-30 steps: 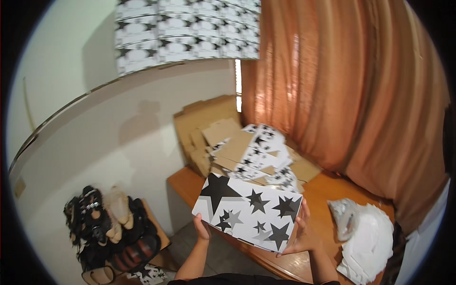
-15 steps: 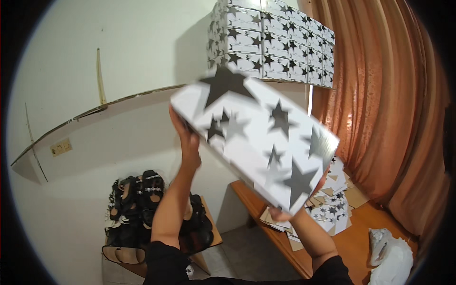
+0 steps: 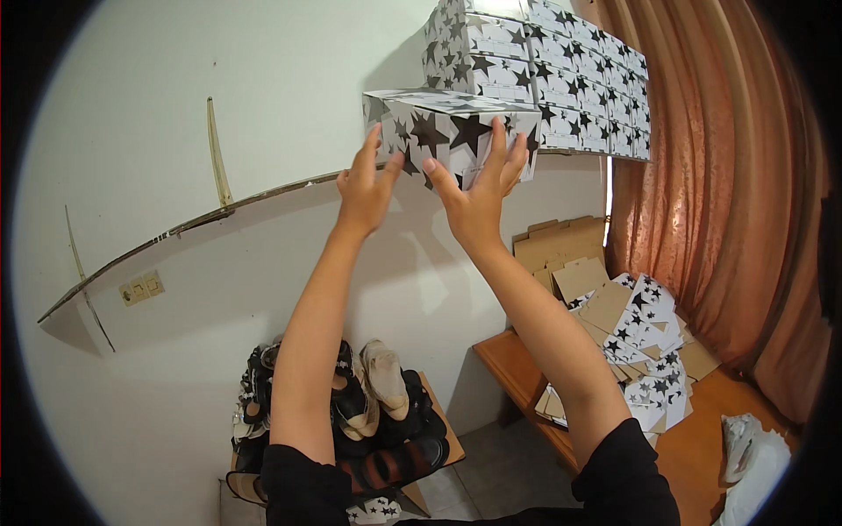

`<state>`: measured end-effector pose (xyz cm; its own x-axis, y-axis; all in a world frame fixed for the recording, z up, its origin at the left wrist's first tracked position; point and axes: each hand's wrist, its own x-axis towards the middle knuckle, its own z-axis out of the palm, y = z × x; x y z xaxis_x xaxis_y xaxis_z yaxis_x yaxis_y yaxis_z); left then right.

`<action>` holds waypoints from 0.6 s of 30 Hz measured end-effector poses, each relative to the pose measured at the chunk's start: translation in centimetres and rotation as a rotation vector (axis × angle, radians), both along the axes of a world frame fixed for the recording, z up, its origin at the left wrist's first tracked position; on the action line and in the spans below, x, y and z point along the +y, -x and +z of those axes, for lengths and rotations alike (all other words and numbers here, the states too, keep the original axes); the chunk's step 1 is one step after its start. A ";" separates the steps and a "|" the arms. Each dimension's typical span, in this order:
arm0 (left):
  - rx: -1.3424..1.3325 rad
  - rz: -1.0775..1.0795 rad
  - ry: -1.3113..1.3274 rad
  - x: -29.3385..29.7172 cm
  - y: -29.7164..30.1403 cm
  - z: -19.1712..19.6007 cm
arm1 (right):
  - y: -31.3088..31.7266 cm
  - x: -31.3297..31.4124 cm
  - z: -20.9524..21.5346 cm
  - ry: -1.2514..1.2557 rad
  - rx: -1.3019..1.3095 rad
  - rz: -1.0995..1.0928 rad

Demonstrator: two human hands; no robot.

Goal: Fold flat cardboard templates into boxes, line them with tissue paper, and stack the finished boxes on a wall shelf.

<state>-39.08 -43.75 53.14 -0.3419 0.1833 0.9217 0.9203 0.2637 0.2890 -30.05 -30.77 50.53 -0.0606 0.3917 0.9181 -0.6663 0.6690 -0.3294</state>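
Observation:
A white box with black stars (image 3: 452,127) sits up on a high wall shelf (image 3: 263,195), beside a stack of matching star boxes (image 3: 561,74). Both my arms reach up to it. My left hand (image 3: 367,186) has its fingers spread against the box's lower left side. The palm of my right hand (image 3: 478,188) presses flat on the box's front, fingers apart. Neither hand wraps around the box.
Below, a pile of dark and beige shoes (image 3: 360,412) lies on a small stand. A wooden table (image 3: 702,438) at the right carries flattened star-print cardboard (image 3: 640,342) and brown cartons (image 3: 561,245). An orange curtain (image 3: 728,219) hangs at the right. White bags (image 3: 750,460) lie on the table's near end.
The star box went from low over the table, gripped at both sides, up overhead and onto the shelf. My hands now push on it with open fingers.

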 end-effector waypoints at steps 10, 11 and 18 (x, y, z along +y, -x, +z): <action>-0.145 0.239 0.145 1.5 -1.0 3.6 | 2.6 0.3 1.7 -0.219 -0.036 -0.060; -0.119 0.292 0.162 1.8 -0.6 3.6 | 2.9 1.2 1.7 -0.215 -0.088 -0.203; -0.108 0.411 0.225 4.1 2.1 5.7 | 7.5 8.7 3.4 -0.459 -0.061 -0.441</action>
